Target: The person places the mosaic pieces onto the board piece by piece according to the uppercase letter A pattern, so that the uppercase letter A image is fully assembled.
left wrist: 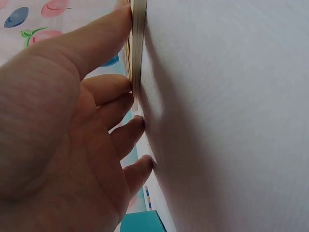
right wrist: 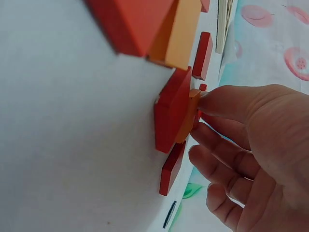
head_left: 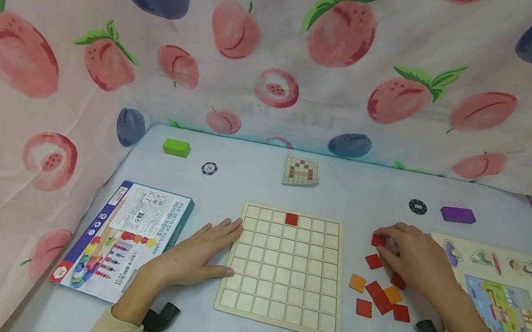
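A wooden grid board (head_left: 282, 267) lies flat, with one red square tile (head_left: 291, 219) in its top row. My left hand (head_left: 197, 253) touches the board's left side with spread fingers and thumb; the left wrist view shows the thumb (left wrist: 104, 38) against the board's edge (left wrist: 138, 48). Right of the board, my right hand (head_left: 413, 257) pinches a red square tile (head_left: 377, 240) between thumb and fingertips, at the top of a loose group of tiles. That group holds several red tiles (head_left: 364, 308) and orange tiles (head_left: 358, 283). Nearer tiles partly hide the pinched one in the right wrist view.
A patterned card (head_left: 301, 172) stands behind the board. At the left lies a boxed toy set (head_left: 133, 238), at the right a picture puzzle board (head_left: 507, 302) under the right forearm. Green (head_left: 176, 148) and purple blocks (head_left: 458, 215) and two chips (head_left: 209, 168) are at the back.
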The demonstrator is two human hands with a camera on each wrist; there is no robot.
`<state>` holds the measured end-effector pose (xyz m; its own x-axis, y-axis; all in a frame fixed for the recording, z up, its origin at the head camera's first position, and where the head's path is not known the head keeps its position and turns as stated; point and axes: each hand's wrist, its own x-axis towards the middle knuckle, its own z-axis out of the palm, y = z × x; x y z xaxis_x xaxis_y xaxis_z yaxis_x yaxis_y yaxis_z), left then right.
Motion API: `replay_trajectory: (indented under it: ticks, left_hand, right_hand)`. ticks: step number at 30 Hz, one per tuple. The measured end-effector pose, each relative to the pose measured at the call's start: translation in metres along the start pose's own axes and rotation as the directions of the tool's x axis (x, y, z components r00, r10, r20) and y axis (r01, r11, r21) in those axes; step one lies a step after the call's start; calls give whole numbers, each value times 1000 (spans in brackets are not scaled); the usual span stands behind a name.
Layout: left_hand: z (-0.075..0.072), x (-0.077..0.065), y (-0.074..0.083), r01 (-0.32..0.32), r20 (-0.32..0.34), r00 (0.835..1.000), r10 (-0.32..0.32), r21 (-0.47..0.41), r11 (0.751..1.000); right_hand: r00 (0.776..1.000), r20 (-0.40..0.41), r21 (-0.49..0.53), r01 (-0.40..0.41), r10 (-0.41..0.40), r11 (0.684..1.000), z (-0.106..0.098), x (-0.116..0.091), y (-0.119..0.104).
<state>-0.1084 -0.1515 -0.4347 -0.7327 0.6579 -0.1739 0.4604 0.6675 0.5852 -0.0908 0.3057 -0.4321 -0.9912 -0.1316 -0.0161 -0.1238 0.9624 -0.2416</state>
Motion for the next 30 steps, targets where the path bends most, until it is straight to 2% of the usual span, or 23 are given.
replay_trajectory:
  ticks: [13,21,30]
  left_hand:
    - [-1,0,-1,-1,-6,1000,1,-1,1000]
    - [0,0,0,-4,-11,1000,3,-6,1000]
    - [1,1,0,-2,-13,1000,2,-9,1000]
  right_hand:
    - [999,-31,28,7,-6,1000,-1,3,-6]
    - [998,-48,38,40,-38,998,-3,12,-32]
    - [988,-52,51,147,-144,988,8,26,-69]
